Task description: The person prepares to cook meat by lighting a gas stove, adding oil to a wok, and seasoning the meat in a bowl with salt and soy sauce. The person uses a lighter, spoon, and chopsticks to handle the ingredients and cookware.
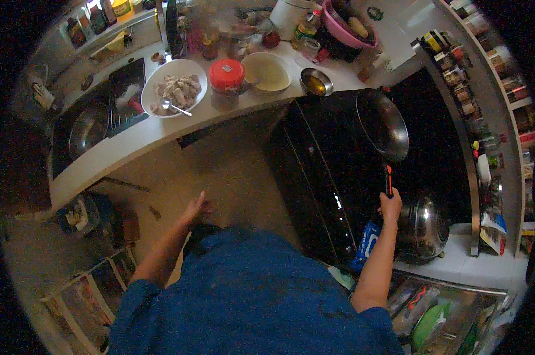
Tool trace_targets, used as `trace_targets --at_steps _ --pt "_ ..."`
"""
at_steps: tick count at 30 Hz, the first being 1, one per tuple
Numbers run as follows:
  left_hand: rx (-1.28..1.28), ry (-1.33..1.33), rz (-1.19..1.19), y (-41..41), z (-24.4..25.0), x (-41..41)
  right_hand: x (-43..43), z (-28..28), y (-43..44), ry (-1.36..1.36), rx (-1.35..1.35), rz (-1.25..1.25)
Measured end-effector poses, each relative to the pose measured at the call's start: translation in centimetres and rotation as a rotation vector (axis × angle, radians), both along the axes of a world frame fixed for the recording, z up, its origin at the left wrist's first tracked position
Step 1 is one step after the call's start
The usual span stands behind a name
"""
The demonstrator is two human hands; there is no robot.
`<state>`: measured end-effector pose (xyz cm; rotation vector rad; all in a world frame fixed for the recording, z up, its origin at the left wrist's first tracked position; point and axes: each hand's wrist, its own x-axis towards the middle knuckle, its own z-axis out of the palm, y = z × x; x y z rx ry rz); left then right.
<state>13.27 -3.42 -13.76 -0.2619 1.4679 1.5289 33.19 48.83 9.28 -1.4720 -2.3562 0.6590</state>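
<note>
My right hand [390, 205] grips the black and orange handle of a metal frying pan [383, 125], whose round body is over the black stove. My left hand [199, 207] hangs over the floor with its fingers apart and holds nothing. On the counter ahead, a white bowl [150, 91] holds pieces of pale meat and a metal spoon [177, 108]. To its right stand a jar with a red lid [227, 74], a bowl of pale liquid [267, 72] and a small metal bowl [316, 82] with yellow liquid, near the stove's corner.
A sink [90, 126] is at the left. A pink basin [349, 33] and an oil bottle [306, 29] stand at the back. A shiny metal pot [425, 228] sits right of my right forearm. Shelves of jars [463, 91] line the right side. A bin [79, 215] stands lower left.
</note>
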Motion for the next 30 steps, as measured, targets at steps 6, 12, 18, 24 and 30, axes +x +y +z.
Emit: trace_targets --at_steps 6,12,18,24,30 --pt "-0.096 -0.020 0.148 -8.7 -0.8 -1.5 3.3 -4.2 6.1 0.066 0.187 0.174" --pt "-0.095 0.064 0.217 -17.1 -2.6 -4.7 3.0 -2.9 5.1 0.051 0.133 0.076" --pt "-0.141 -0.143 0.259 -19.6 -5.7 -6.0 2.3 -2.2 4.5 0.055 0.183 0.110" --pt "-0.091 -0.011 0.206 -19.4 -6.0 -4.6 2.0 -2.6 3.7 0.103 0.099 0.041" --pt "-0.215 0.197 0.150 -17.4 -6.5 -3.5 0.5 -2.0 2.5 0.107 0.098 0.029"
